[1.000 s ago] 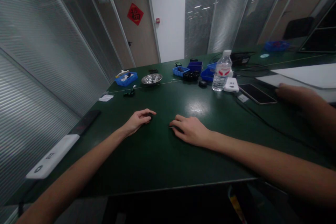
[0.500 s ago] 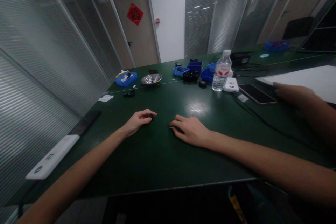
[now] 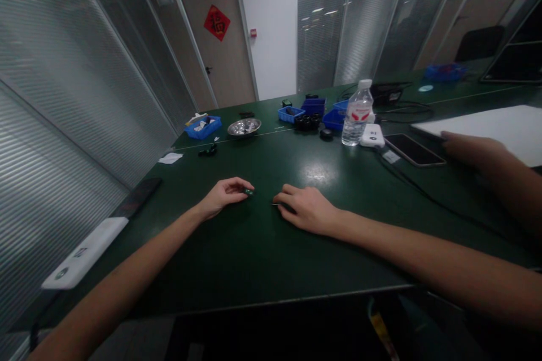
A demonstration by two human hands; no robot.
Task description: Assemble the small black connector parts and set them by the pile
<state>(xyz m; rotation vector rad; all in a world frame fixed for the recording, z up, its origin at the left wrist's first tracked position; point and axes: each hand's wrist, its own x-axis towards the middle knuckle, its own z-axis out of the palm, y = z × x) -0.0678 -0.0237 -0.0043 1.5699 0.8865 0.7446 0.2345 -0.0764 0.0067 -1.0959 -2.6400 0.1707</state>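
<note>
My left hand (image 3: 224, 196) is closed in a pinch above the dark green table (image 3: 254, 271). Between its thumb and fingers sits a small dark piece with a greenish face (image 3: 249, 192), too small to name surely. To the right, my right hand (image 3: 307, 208) rests low over the table with curled fingers. A thin, light-coloured metal tip (image 3: 275, 204) pokes out from under those fingers; the rest of that thin tool is hidden. A short gap separates the two hands.
A co-worker's hand (image 3: 474, 149) holds a white laptop-like panel (image 3: 486, 124) at right. Nearby lie a phone (image 3: 415, 150), a water bottle (image 3: 358, 115) and a cable. Farther back are a metal bowl (image 3: 244, 127), blue bins (image 3: 204, 128) and black parts (image 3: 307, 122).
In my left fingers the small dark piece has turned and now shows a greenish face, slightly farther right. My right hand has hardly moved.
</note>
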